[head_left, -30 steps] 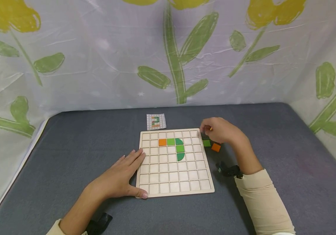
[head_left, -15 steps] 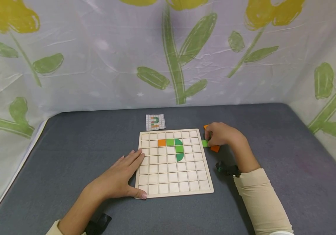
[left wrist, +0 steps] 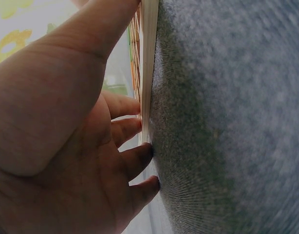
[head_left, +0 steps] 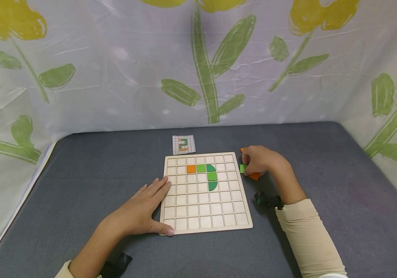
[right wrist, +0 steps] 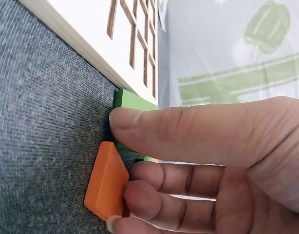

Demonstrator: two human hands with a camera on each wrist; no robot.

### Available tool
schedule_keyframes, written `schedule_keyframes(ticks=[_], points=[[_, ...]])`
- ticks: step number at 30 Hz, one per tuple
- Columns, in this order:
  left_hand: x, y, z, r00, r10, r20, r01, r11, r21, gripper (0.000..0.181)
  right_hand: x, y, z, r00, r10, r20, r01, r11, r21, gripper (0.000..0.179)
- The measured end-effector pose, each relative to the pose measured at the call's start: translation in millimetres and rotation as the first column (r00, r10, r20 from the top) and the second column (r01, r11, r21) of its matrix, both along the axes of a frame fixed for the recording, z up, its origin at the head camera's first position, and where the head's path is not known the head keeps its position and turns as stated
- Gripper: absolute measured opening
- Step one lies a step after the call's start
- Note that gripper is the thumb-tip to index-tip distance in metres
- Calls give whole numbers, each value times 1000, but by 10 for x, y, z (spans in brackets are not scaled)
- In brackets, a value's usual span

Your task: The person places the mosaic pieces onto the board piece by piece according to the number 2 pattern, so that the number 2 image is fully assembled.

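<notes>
My left hand rests spread along the left edge of a wooden grid board, fingers straight and thumb at the near corner. In the left wrist view the fingertips touch the board's side. Just off the board's right edge, my right hand pinches a green square tile; the thumb lies over this green tile in the right wrist view. An orange tile sits under the other fingers. Set in the grid are an orange square, two green squares and two dark green rounded pieces.
Behind the board lies a small card printed with a coloured pattern on a grid. Another orange piece shows partly beyond the right hand. A grey cloth covers the table, and a flower-painted curtain surrounds it.
The right hand, earlier by the board's far right corner with an orange piece, has come down to the green tile and closed on it; that orange piece now lies behind. The left hand stays put.
</notes>
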State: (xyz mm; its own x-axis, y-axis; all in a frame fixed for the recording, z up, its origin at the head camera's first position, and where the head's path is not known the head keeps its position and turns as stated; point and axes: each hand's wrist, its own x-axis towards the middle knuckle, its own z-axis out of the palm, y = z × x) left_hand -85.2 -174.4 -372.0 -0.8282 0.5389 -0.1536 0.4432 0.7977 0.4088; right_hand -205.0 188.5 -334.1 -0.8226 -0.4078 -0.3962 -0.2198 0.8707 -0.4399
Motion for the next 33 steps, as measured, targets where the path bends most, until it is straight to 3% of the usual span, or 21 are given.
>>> schedule_keyframes(ticks=[5,11,17,24,31,33], points=[[-2,-1,-5,1000,6,9,-6,1000,2,128,5,-5,1,999,-24,22,25,999,-33,18],[1,-4,-7,1000,8,11,-8,1000,5,127,-20,-11,-26,995,28,-91,-33,998,-53,18],[8,-4,5,1000,12,16,-12,1000,12,127,-54,29,-54,984,-10,-179,-1,998,-64,16],[8,4,19,1000,15,27,-16,1000,11,127,-54,48,-39,989,11,-147,-27,994,-107,16],[5,2,23,1000,13,29,-13,1000,13,127,-62,52,-45,989,36,-143,-52,993,-110,3],[5,-1,19,1000,11,26,-11,1000,11,127,-65,50,-39,988,30,-149,-49,991,-123,8]])
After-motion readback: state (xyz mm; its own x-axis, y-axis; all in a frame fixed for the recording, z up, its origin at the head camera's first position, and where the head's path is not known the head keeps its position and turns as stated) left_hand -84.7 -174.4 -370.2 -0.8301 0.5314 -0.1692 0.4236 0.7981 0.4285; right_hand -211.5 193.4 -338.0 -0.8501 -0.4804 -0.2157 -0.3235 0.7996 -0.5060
